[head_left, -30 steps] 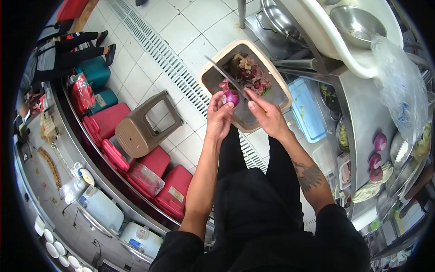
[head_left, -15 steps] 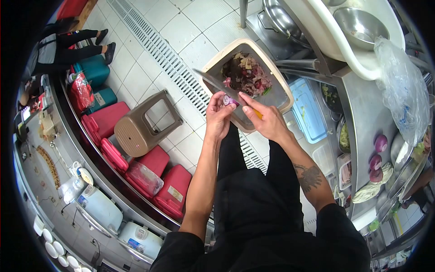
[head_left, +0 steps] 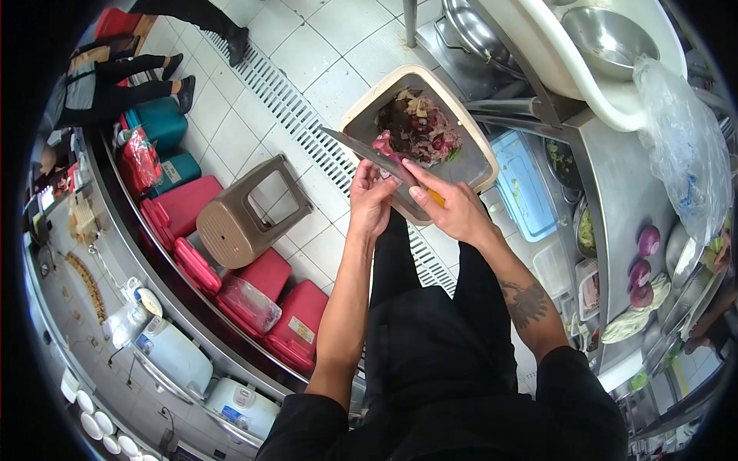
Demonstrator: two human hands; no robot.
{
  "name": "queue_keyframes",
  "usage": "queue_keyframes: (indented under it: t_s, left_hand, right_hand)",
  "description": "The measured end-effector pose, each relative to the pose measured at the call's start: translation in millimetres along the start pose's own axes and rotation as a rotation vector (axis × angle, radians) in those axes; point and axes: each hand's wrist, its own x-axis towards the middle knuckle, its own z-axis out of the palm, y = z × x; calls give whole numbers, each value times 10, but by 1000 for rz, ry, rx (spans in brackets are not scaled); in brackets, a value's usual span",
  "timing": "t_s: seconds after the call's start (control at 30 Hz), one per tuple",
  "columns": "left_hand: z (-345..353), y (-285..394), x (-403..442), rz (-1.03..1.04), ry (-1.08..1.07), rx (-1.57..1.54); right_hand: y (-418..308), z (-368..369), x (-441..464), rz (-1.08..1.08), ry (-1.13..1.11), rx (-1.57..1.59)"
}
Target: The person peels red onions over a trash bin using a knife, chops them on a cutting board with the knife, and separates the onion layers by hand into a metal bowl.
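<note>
Both hands together over the near end of a beige bin (head_left: 490, 165) on the tiled floor. Left hand (head_left: 370, 206) closed round a purple onion (head_left: 386, 174), thumb on the near side, fingers on the left. Most of the onion hidden behind the blade; only a pale and purple patch shows.

Right hand (head_left: 461, 211) wrapped on the yellow handle of a knife (head_left: 355, 148), index finger and thumb reaching forward to the blade.

Key relation: onion lies to the left of the right hand, at the left hand's fingertips, so the left is nearer. Knife's long axis slants from near right, at the handle, to far left, at the tip, crossing over the onion. Whether the edge touches the skin, cannot tell.

Pinkish peel (head_left: 382, 142) just on the far side of the blade. Beyond it, in the bin, a heap of scraps (head_left: 434, 131). Well to the right, on the metal counter (head_left: 619, 230), three more purple onions (head_left: 639, 272) in a row.
</note>
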Motion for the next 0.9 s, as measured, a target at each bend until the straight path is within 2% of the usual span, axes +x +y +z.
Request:
queue_keyframes:
  t_s: [0.2, 0.27, 0.3, 0.4, 0.53, 0.63, 0.67, 0.73, 0.77, 0.83, 0.9]
  left_hand:
    - [-135, -56, -2, -24, 24, 5]
    - [-130, -66, -24, -29, -4, -1]
    - [-128, -76, -34, -34, -32, -8]
    - [-98, -97, -37, -86, -65, -22]
    - [-9, -91, -52, -68, -52, -77]
    - [4, -78, -43, -77, 7, -129]
    - [4, -73, -40, -77, 11, -138]
    - [-14, -77, -30, -78, 15, -146]
    - [-24, -76, -25, -78, -1, -120]
    - [-120, -110, -17, -80, -16, -92]
    - [-254, -147, -11, -83, -72, -128]
  right_hand:
    - [10, 26, -2, 67, -24, -80]
    - [143, 121, 19, -77, 140, 93]
    - [156, 112, 38, -78, 138, 93]
    - [190, 54, 90, 52, 165, 291]
    - [142, -11, 62, 186, 101, 366]
    - [26, -69, 36, 160, 118, 340]
    - [-41, -132, 14, 310, 7, 344]
    - [-60, -152, 7, 459, -105, 348]
    - [4, -108, 5, 286, -65, 289]
    - [16, -85, 7, 114, -24, 232]
    - [29, -61, 9, 76, -37, 168]
